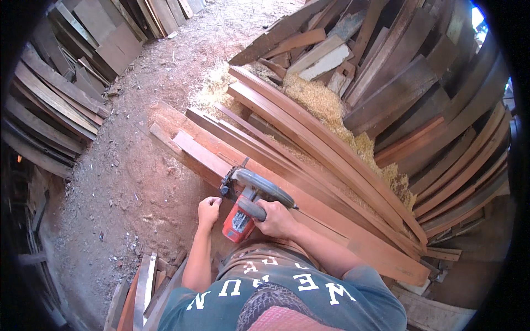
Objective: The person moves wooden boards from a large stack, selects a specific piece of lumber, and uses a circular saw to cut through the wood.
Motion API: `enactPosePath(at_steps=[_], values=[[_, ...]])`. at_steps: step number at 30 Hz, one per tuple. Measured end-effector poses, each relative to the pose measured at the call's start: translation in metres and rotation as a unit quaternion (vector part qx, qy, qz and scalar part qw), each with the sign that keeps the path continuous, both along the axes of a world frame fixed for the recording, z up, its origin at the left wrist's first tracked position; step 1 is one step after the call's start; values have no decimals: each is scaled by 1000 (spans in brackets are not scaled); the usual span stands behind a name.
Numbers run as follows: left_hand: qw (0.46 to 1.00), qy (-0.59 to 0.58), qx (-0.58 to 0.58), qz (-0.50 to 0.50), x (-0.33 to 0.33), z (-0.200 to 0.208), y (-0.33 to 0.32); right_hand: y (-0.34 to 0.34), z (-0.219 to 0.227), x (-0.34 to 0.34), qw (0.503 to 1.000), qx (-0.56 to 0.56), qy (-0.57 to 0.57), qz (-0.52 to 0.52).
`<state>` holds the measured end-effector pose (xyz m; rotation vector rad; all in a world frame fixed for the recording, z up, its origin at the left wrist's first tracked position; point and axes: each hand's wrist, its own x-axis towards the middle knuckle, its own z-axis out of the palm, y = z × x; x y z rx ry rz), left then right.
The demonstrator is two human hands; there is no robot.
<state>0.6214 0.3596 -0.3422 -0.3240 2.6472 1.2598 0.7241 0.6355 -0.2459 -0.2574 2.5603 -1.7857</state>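
My right hand [276,219] is wrapped round the rear handle of a circular saw [239,220] with a red motor body and a dark grey blade guard. The saw rests on a long reddish-brown plank [201,151], close to its near edge. My left hand [208,211] is closed, its fingers drawn together just left of the saw and beside the plank. Whether anything is between those fingers is hidden. The blade is out of sight under the guard and the base.
Several long boards [331,160] lie alongside the plank on the right. Yellowish shavings [314,99] are heaped beyond them. Timber offcuts [386,99] are piled at the right, and stacked boards [61,99] stand at the left. More pieces of wood [142,292] lie by my left arm.
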Motion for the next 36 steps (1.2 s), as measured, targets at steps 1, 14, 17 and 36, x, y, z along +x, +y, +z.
enactPosePath(at_steps=[1,14,17,36], values=[[1000,3,-3,-5,0,0,1,1,2,-1,1000,-7,0,5],[998,52,-31,-36,-25,11,-14,-12,24,-27,1000,-10,-1,-4],[998,51,-20,-16,-32,14,-20,-20,23,-37,1000,-9,-2,1],[999,7,44,-5,-66,19,-45,-41,30,-67,1000,3,-20,3]])
